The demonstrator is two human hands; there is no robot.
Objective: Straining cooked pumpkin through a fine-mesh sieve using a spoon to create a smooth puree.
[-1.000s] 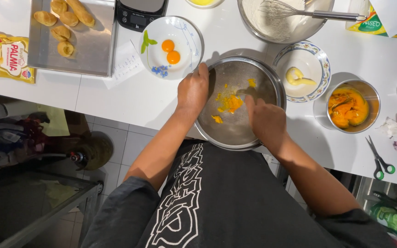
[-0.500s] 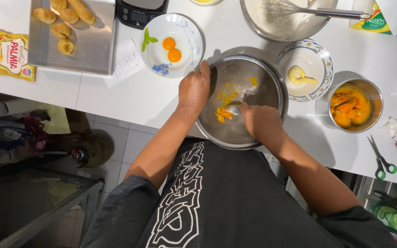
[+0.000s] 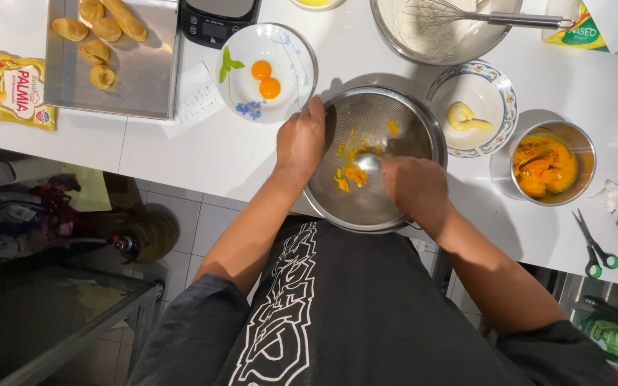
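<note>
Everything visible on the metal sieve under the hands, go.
The sieve is round, with a shiny metal rim and fine grey mesh, sitting level at the white counter's front edge. Orange pulp is smeared mid-mesh, with bits higher up. The left hand grips its left rim; the right hand presses a spoon into the pulp.

Hands (image 3: 300, 141) at metal sieve (image 3: 373, 200)

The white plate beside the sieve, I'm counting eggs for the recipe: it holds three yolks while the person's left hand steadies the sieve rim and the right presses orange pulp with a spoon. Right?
Not quite: the head view shows two yolks on the white plate, not three. The rest holds: the left hand steadies the sieve rim and the right hand presses orange pulp with a spoon.
</note>
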